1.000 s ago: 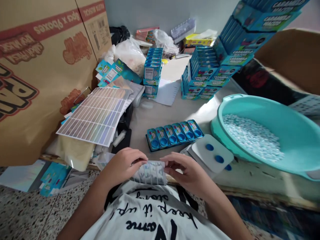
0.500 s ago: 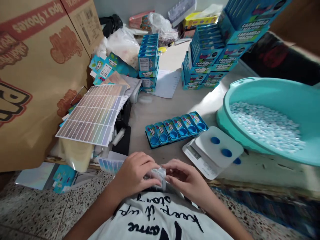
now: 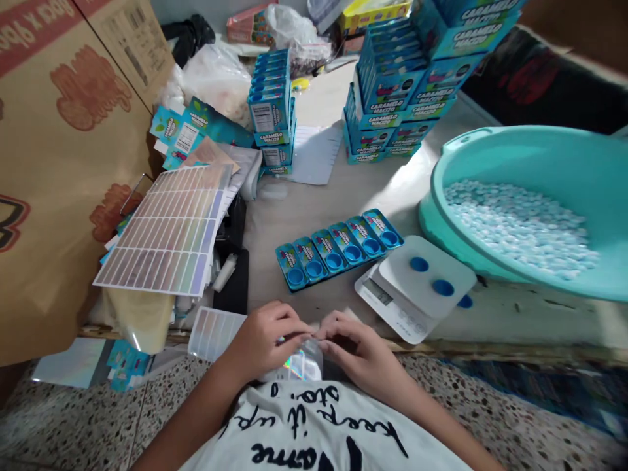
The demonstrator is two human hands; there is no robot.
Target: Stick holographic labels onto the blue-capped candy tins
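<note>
My left hand (image 3: 275, 337) is closed on a clear, shiny plastic piece (image 3: 301, 366) with rainbow glints, held low against the shirt. Its exact kind I cannot make out. Facing it, my right hand (image 3: 356, 347) has its thumb and fingertips pinched at the top edge of the same piece, close to the left fingertips. Just beyond the hands lies a blue tray of several small candy packs (image 3: 333, 252), each with a round blue cup. A white digital scale (image 3: 392, 320) stands to the right, with two blue caps (image 3: 443, 288) on its platform.
A turquoise tub (image 3: 432, 216) of wrapped pale-blue candies (image 3: 520, 229) is at the right. Stacks of blue candy boxes (image 3: 383, 98) stand at the back. Silvery label sheets (image 3: 161, 229) lie left, beside a large cardboard box (image 3: 44, 163). The table's front edge runs just past my hands.
The view has shifted slightly. Both hands still hold the plastic piece, their fingertips now closer together at its top edge; more of its rainbow surface shows below.
</note>
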